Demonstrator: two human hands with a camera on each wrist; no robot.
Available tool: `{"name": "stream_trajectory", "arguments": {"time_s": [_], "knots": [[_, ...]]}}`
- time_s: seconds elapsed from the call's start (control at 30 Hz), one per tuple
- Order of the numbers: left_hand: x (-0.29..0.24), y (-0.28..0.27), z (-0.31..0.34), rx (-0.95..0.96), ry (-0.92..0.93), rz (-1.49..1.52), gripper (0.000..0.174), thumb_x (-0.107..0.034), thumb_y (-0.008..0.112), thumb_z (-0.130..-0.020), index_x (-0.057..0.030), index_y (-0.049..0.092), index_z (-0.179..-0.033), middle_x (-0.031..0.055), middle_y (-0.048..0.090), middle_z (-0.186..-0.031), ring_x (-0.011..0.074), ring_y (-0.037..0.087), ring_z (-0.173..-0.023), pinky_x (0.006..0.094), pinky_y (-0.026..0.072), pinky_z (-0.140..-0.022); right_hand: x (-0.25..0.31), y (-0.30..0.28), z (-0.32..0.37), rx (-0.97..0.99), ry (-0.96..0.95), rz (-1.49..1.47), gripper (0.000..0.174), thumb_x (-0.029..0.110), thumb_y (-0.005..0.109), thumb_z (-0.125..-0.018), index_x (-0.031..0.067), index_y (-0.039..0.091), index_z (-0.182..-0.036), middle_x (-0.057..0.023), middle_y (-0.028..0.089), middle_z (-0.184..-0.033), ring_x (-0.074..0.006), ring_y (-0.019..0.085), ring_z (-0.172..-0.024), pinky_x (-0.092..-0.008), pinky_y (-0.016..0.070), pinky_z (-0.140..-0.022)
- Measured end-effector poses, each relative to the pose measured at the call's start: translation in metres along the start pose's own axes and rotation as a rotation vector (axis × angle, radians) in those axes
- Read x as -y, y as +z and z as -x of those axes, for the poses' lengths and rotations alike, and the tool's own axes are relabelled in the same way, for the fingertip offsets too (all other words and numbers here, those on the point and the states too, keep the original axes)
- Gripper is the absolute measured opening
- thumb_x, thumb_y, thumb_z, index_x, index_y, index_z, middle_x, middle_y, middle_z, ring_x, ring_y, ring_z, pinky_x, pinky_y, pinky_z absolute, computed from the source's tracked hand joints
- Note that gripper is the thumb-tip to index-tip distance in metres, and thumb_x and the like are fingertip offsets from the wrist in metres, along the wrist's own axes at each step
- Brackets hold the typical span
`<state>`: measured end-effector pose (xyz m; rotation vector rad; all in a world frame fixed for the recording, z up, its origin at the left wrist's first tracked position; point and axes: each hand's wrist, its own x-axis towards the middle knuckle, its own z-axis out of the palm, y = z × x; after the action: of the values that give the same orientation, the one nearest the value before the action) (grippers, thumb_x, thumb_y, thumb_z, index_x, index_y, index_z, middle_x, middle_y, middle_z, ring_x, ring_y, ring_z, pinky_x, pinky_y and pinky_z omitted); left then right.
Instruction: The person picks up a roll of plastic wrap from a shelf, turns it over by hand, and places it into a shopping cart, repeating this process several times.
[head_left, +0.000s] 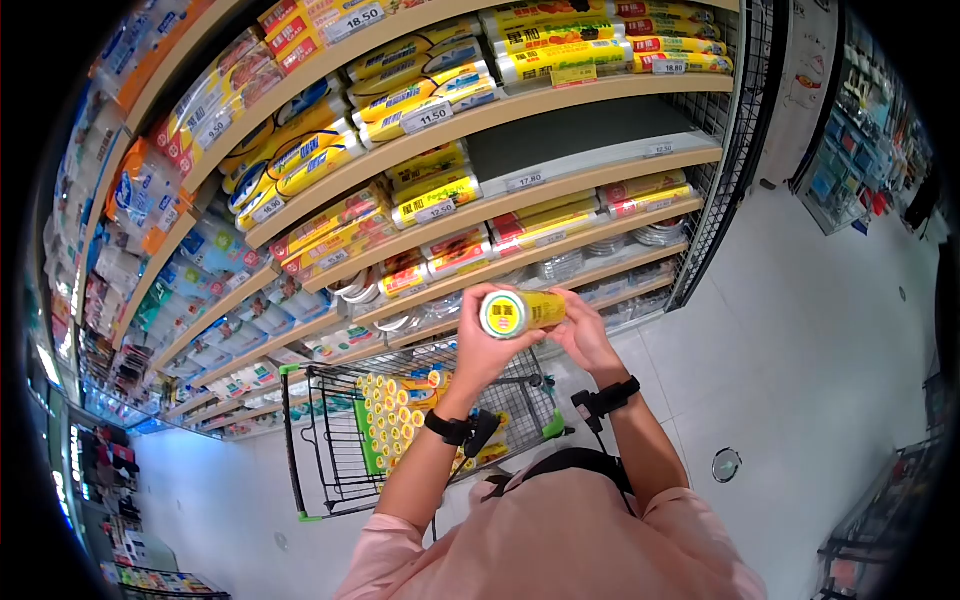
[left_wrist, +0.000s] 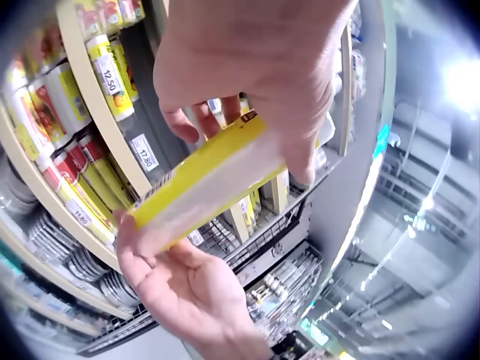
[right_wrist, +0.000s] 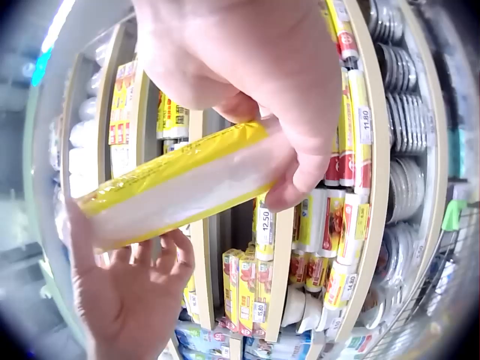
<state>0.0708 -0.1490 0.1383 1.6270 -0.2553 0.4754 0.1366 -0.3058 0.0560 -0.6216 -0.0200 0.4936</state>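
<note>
A cylindrical roll [head_left: 545, 309] in yellow and whitish plastic wrapping is held in front of the body, its round yellow-labelled end facing up toward the head camera. My left hand [head_left: 484, 345] grips that labelled end, thumb on one side and fingers on the other. At the opposite end, my right hand [head_left: 588, 340] holds the roll between thumb and fingers. In the left wrist view the roll [left_wrist: 210, 180] spans between both hands, with a plain pale band along its side. The right wrist view shows the roll [right_wrist: 180, 184] lying slantwise, yellow film bunched near my right hand.
Below the hands stands a shopping cart [head_left: 290, 440] with many yellow-ended rolls [head_left: 400, 415] beside a green panel. Curved shelves ahead carry packaged rolls [head_left: 430, 195] with price tags; one shelf section [head_left: 590, 135] shows bare dark surface. White tiled floor [head_left: 690, 370] extends to the right.
</note>
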Motion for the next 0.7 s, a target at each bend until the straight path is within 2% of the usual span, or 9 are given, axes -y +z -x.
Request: {"name": "stream_trajectory", "arguments": {"time_s": [0.03, 0.13, 0.27, 0.37, 0.47, 0.5, 0.57, 0.6, 0.7], "knots": [[0.000, 0.008, 0.001, 0.033, 0.062, -0.017, 0.070, -0.004, 0.090, -0.062, -0.0071, 0.044, -0.115, 0.0088, 0.057, -0.116, 0.0167, 0.058, -0.108, 0.0316, 0.0502, -0.094, -0.007, -0.005, -0.006, 0.022, 0.002, 0.019, 0.035, 0.014, 0.035, -0.102, 0.0025, 0.046, -0.134, -0.0135, 0.062, -0.116, -0.0232, 0.065, -0.100, -0.0329, 0.0556, -0.079], [0.002, 0.014, 0.008, 0.081, 0.025, -0.113, 0.071, -0.005, 0.092, -0.060, -0.0068, 0.048, -0.115, 0.0091, 0.057, -0.118, 0.0168, 0.058, -0.108, 0.0319, 0.0485, -0.096, -0.029, -0.015, -0.017, 0.053, 0.010, 0.089, 0.036, 0.011, 0.034, -0.100, 0.0015, 0.054, -0.128, -0.0108, 0.062, -0.118, -0.0183, 0.064, -0.103, -0.0295, 0.0538, -0.084], [-0.003, 0.012, 0.012, 0.066, 0.172, -0.288, 0.059, -0.010, 0.090, -0.058, -0.0059, 0.060, -0.109, 0.0107, 0.065, -0.111, 0.0290, 0.058, -0.108, 0.0389, 0.0476, -0.093, -0.051, -0.026, -0.021, 0.209, 0.008, -0.073, 0.035, 0.021, 0.049, -0.101, -0.0016, 0.055, -0.126, -0.0093, 0.063, -0.116, -0.0160, 0.064, -0.104, -0.0301, 0.0544, -0.089], [-0.004, 0.007, 0.014, 0.043, 0.177, -0.321, 0.058, -0.011, 0.090, -0.060, -0.0058, 0.060, -0.109, 0.0101, 0.065, -0.111, 0.0270, 0.060, -0.106, 0.0375, 0.0482, -0.092, -0.055, -0.026, -0.024, 0.130, 0.036, -0.017, 0.033, 0.020, 0.046, -0.101, -0.0018, 0.055, -0.125, -0.0101, 0.063, -0.119, -0.0171, 0.064, -0.105, -0.0304, 0.0541, -0.090], [-0.002, 0.007, 0.018, -0.049, 0.065, -0.199, 0.059, -0.014, 0.091, -0.061, -0.0044, 0.059, -0.110, 0.0090, 0.064, -0.110, 0.0220, 0.061, -0.102, 0.0347, 0.0490, -0.091, -0.057, -0.027, -0.027, 0.118, 0.040, 0.097, 0.033, 0.021, 0.044, -0.102, 0.0011, 0.054, -0.127, -0.0098, 0.063, -0.115, -0.0192, 0.065, -0.097, -0.0318, 0.0551, -0.083], [-0.003, 0.004, 0.018, -0.119, 0.060, -0.204, 0.066, -0.005, 0.089, -0.065, -0.0021, 0.051, -0.120, 0.0072, 0.061, -0.112, 0.0159, 0.061, -0.103, 0.0299, 0.0484, -0.093, -0.052, -0.024, -0.024, 0.125, 0.057, 0.068, 0.033, 0.021, 0.043, -0.102, 0.0025, 0.053, -0.127, -0.0095, 0.063, -0.112, -0.0192, 0.064, -0.092, -0.0321, 0.0548, -0.080], [0.001, -0.007, 0.010, -0.353, -0.018, 0.059, 0.053, -0.015, 0.085, -0.074, -0.0020, 0.053, -0.115, 0.0074, 0.062, -0.107, 0.0143, 0.061, -0.097, 0.0283, 0.0496, -0.086, -0.034, -0.008, -0.008, 0.137, 0.087, 0.009, 0.033, 0.023, 0.042, -0.103, 0.0051, 0.052, -0.128, -0.0090, 0.063, -0.106, -0.0194, 0.063, -0.082, -0.0327, 0.0544, -0.072], [-0.001, -0.018, 0.007, -0.424, -0.092, 0.141, 0.048, -0.015, 0.081, -0.079, -0.0025, 0.052, -0.116, 0.0069, 0.062, -0.107, 0.0136, 0.061, -0.095, 0.0278, 0.0498, -0.083, -0.029, 0.000, -0.004, 0.073, 0.093, 0.057, 0.033, 0.027, 0.043, -0.103, 0.0079, 0.051, -0.129, -0.0090, 0.062, -0.099, -0.0185, 0.058, -0.071, -0.0321, 0.0516, -0.063], [0.008, -0.042, 0.010, -0.591, -0.339, 0.453, 0.039, -0.026, 0.071, -0.091, -0.0052, 0.052, -0.117, 0.0051, 0.062, -0.107, 0.0131, 0.063, -0.089, 0.0281, 0.0513, -0.077, -0.020, 0.010, 0.003, 0.106, 0.033, 0.194, 0.037, 0.030, 0.040, -0.105, 0.0051, 0.049, -0.130, -0.0109, 0.062, -0.106, -0.0192, 0.060, -0.073, -0.0327, 0.0508, -0.059]]}}
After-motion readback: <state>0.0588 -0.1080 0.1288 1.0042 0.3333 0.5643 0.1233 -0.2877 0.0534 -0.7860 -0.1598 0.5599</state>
